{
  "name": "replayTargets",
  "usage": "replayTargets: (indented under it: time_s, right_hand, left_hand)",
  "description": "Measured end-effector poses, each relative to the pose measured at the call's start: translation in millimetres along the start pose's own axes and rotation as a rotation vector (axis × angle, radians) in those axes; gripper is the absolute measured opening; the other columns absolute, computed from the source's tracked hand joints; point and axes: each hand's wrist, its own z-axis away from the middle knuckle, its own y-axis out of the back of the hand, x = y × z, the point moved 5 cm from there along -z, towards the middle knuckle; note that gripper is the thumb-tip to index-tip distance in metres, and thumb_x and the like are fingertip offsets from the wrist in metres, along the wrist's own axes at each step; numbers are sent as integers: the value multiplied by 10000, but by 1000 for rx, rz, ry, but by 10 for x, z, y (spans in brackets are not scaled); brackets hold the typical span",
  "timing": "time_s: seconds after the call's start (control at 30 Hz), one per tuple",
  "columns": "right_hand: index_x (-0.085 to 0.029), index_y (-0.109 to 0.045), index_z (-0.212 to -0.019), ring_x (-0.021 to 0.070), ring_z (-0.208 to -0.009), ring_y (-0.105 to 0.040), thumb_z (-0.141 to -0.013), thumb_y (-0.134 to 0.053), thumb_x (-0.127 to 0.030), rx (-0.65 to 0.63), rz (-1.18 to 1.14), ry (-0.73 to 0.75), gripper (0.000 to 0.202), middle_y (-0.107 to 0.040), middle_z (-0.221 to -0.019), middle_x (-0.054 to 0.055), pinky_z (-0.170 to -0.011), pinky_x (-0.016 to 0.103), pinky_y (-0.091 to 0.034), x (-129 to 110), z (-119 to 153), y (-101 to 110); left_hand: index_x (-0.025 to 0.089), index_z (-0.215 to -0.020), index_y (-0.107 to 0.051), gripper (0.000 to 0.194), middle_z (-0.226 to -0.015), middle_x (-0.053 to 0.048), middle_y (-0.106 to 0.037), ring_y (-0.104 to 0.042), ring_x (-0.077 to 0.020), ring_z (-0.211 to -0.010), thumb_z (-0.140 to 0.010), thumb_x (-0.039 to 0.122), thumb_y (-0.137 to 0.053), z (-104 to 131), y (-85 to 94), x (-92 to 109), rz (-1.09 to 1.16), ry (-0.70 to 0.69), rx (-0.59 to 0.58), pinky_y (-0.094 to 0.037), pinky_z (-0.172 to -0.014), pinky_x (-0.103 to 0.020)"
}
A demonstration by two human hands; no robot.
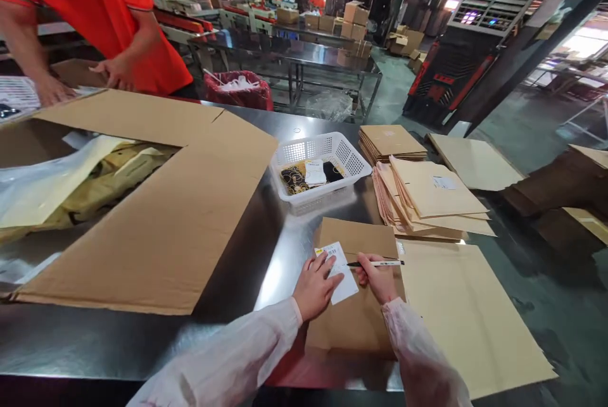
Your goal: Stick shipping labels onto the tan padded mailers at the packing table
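Observation:
My right hand (379, 277) is closed around a white pen (387, 262), its dark tip pointing left at a white paper slip (346, 287). With fingers spread, my left hand (316, 283) lies flat on the slip's left side. Printing and a small yellow mark show near the slip's upper edge. Beneath both hands is a closed brown cardboard box (354, 337), lying on the shiny metal table (247, 337). I cannot tell whether the pen tip touches the paper.
Left stands a large open carton (190, 223) with wrapped contents. Beyond the box, a white basket (318, 195) holds small packets. Padded envelopes (441, 188) and flat cardboard (394, 138) are stacked at right; a large tan sheet (465, 312) lies nearer. A co-worker in orange (109, 27) handles a box.

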Motion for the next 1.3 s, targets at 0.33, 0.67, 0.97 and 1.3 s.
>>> replayTargets:
  time_s: [0.33,0.67,0.97,1.3]
  right_hand:
    - [-204,-464,-417,101,-401,-425,-807,-567,-622,192,265,526,580,-488,-401,14,-456,263,-334,18,-255,-337]
    - [-197,-445,-432,79,-381,-380,-885,-539,-433,185,368,654,519,-456,-393,-14,-443,254,-288,18,-243,-354]
    - [-210,-405,-448,87,-396,-383,-897,-504,-423,160,383,627,506,-440,-406,-24,-463,265,-304,38,-264,-363]
    - [-207,-375,-417,71,-377,-328,-850,-516,-430,153,344,596,506,-395,-375,-30,-436,248,-282,-19,-265,-358]
  left_hand:
    - [337,-1165,-693,318,-1444,-74,-553,-426,-314,-1339,-931,238,-503,18,-22,-26,-5,23,2,-330,-956,-527]
    - [342,-1160,-690,320,-1435,-70,-564,-417,-303,-1347,-927,245,-493,2,2,-35,6,44,1,-283,-980,-542]
    - [335,-1159,-685,333,-1438,-71,-564,-406,-305,-1363,-908,221,-499,8,0,-41,17,42,3,-294,-973,-555]
    - [331,-1168,-703,331,-1418,-76,-576,-399,-304,-1350,-914,247,-507,11,-1,-31,-30,23,-4,-314,-982,-524]
